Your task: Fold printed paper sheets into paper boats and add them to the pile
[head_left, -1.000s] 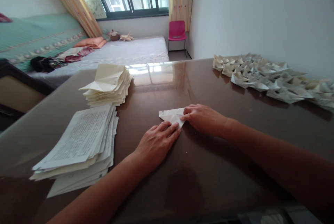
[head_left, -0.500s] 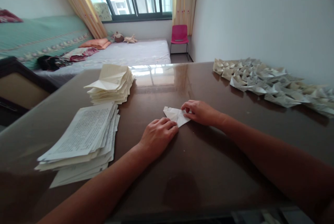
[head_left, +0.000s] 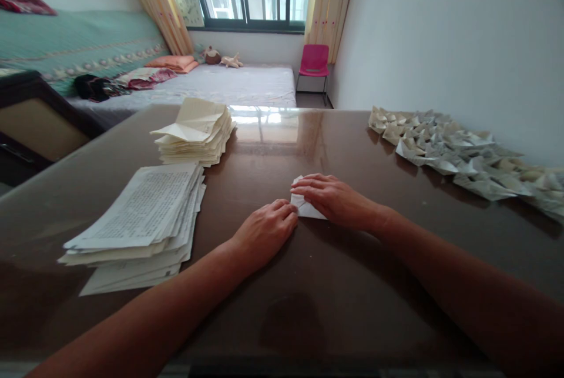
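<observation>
A small piece of folded white paper lies on the brown tabletop, partly covered by my hands. My left hand has its fingers curled and held together at the paper's left corner; the fingertips are partly hidden, but they appear to hold that corner. Across the top of the paper lies my right hand, its fingers stretched out flat and pointing left. The paper's lower edge shows beneath the right palm, and a tip sticks out behind the fingers.
Left of my hands sit a stack of printed sheets and, behind it, a stack of cream folded paper. Rows of folded paper shapes stand at the right by the wall. Beyond are a bed and a pink chair.
My right hand has shifted left over the paper, its fingers now flattened across it. The paper looks turned and more covered. My left hand stays at its corner. The camera view has shifted slightly.
</observation>
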Tool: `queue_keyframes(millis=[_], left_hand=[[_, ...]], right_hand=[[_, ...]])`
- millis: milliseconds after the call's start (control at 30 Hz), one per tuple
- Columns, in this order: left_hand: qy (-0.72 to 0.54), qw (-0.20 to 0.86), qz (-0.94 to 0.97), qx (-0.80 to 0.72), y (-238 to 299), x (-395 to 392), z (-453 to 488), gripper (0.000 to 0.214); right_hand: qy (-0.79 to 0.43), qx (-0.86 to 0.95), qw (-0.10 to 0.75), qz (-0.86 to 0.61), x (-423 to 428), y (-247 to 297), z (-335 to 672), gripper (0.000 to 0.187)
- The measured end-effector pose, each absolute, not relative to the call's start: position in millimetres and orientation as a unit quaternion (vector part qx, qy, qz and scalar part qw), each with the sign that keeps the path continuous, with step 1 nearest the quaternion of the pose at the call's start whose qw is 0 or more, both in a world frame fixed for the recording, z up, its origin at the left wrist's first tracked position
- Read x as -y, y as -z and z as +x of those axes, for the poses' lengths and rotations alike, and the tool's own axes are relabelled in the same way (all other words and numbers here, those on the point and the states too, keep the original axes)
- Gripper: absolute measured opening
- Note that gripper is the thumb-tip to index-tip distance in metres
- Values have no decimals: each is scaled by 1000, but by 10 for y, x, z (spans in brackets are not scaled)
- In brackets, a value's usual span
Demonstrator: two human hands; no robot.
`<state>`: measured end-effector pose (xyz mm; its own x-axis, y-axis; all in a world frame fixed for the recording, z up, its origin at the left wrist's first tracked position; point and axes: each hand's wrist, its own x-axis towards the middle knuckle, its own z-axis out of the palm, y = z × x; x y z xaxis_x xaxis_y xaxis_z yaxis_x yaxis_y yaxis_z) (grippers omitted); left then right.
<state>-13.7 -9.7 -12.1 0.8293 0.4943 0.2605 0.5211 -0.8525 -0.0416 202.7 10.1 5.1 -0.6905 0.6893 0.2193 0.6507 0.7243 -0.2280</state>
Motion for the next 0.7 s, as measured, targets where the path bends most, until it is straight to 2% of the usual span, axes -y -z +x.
queue_keyframes(millis=[67, 200, 333, 500, 600, 700], left_hand=[[119, 55, -955, 265, 128, 100, -143, 18], [125, 59, -952, 272, 137, 108, -153, 18], [130, 56, -951, 275, 141, 114, -162, 17], [118, 53, -952, 278, 137, 102, -151, 15], [101, 64, -949, 290, 107, 87, -122, 13], [94, 88, -948, 290, 76, 80, -95, 13]], right_hand=[[-73, 938, 97, -325, -101, 44, 2033, 43], [-78, 928, 41, -362, -159, 166, 2145, 55], [-59, 915, 32, -398, -111, 126, 2175, 60], [-53, 933, 39, -353, 63, 75, 2055, 63], [-44, 915, 85, -392, -70, 90, 2066, 50], [-50, 895, 183, -403, -327, 134, 2110, 46]])
